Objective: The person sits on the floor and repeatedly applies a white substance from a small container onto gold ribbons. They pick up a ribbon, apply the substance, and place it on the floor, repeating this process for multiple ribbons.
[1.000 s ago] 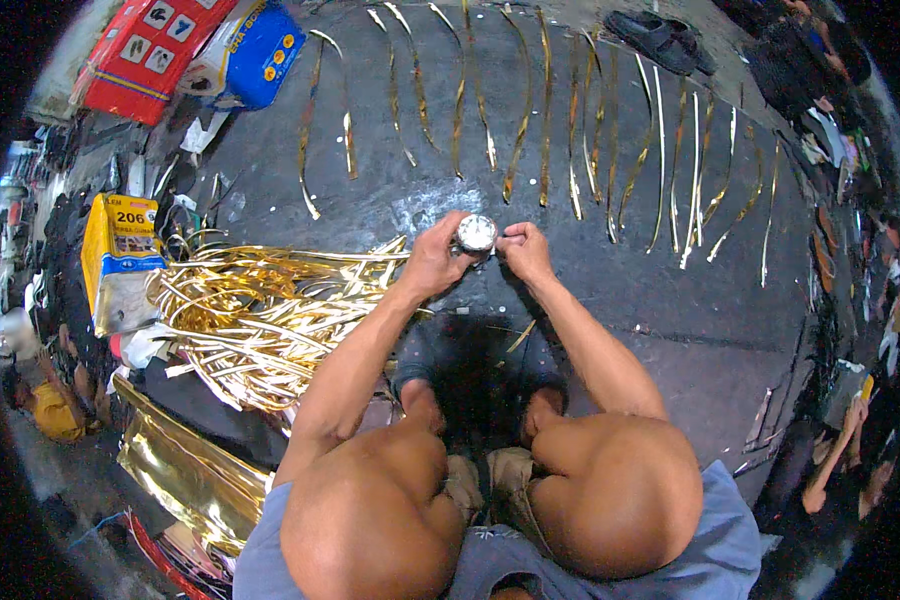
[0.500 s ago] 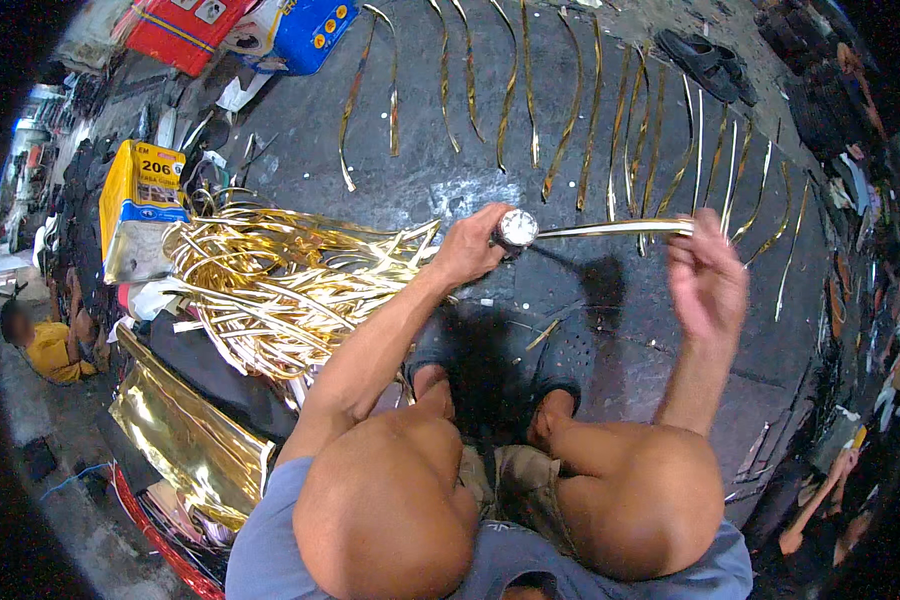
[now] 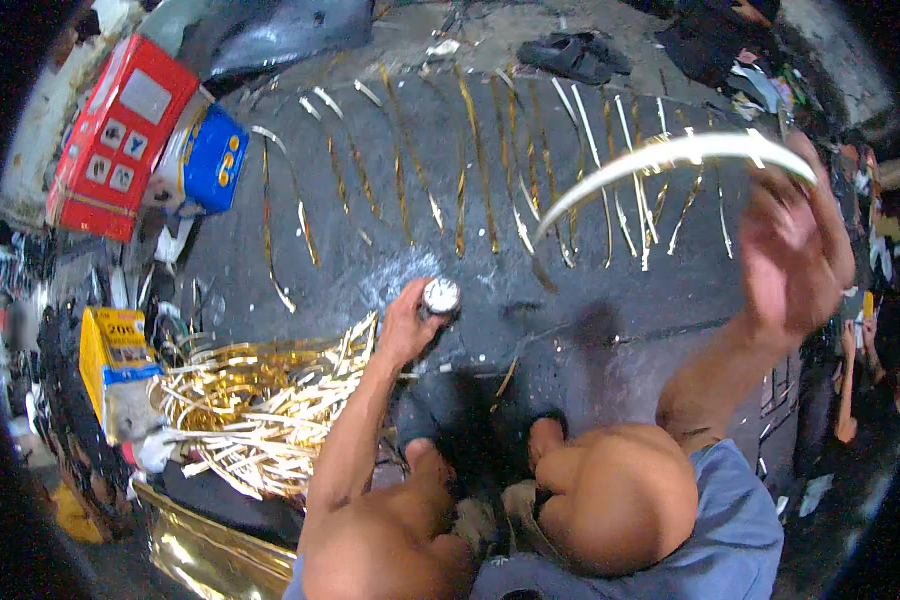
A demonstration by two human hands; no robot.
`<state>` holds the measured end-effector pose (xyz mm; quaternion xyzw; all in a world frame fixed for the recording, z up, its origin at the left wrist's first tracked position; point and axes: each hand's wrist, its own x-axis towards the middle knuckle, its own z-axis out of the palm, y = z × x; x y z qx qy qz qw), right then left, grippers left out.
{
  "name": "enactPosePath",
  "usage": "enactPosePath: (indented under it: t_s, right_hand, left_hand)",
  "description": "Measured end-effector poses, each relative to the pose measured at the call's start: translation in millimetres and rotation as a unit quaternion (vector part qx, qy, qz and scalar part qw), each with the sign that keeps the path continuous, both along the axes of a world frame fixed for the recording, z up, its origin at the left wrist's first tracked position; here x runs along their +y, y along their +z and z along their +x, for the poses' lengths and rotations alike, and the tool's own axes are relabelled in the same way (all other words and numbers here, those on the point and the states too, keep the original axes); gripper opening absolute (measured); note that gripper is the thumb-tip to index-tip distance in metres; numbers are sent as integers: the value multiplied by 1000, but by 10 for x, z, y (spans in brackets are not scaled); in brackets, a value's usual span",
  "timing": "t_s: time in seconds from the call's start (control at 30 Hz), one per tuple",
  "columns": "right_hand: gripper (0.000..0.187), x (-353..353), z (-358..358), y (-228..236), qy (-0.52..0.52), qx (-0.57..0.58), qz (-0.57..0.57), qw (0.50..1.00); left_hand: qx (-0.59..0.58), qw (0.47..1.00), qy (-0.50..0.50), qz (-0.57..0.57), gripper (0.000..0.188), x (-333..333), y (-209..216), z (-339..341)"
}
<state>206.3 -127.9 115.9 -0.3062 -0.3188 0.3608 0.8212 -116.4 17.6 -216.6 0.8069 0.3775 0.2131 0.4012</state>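
My left hand is wrapped round a small dark, round object with a whitish top, held just above the dark floor sheet. What the object is I cannot make out. My right hand, smeared by motion, is raised at the right and pinches one end of a narrow pale strip. That strip arches to the left through the air, its free end hanging down. Beyond my hands, several gold and white strips lie spaced in a row. A tangled heap of gold strips lies left of my left forearm.
A red box and a blue box stand at the far left. A yellow tin is beside the heap, with a gold sheet nearer me. Black sandals lie beyond the row. Other people are at both sides.
My right hand has risen up and to the right, drawing the strip clear of the object in my left hand. The strip was straight between my hands and now arches. The view has shifted.
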Motion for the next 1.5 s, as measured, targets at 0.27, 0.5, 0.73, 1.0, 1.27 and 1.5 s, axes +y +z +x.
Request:
enactPosePath:
  t_s: [0.27, 0.5, 0.73, 1.0, 1.27, 1.5]
  right_hand:
    - [20, 1630, 1007, -275, -117, -107, -118, 980]
    - [33, 1899, 1502, -783, -258, -156, -109, 947]
    - [21, 1267, 1150, -3047, -463, -276, -254, 803]
    - [31, 878, 379, -3941, -427, -97, -571, 694]
    - [33, 671, -689, -3607, -71, -326, -439, 834]
    - [80, 696, -1511, -3203, 147, -471, -320, 809]
  left_hand:
    - [157, 955, 228, 109, 44, -207, -126, -964]
    - [289, 903, 294, 124, 20, -405, -151, -1541]
    - [317, 881, 345, 68, 17, -427, -84, -1424]
    - [11, 890, 435, 137, 12, -112, -486, -2281]
    - [-137, 767, 572, 257, 21, 177, 1307, -1897]
    - [96, 953, 90, -274, 18, -36, 738, -635]
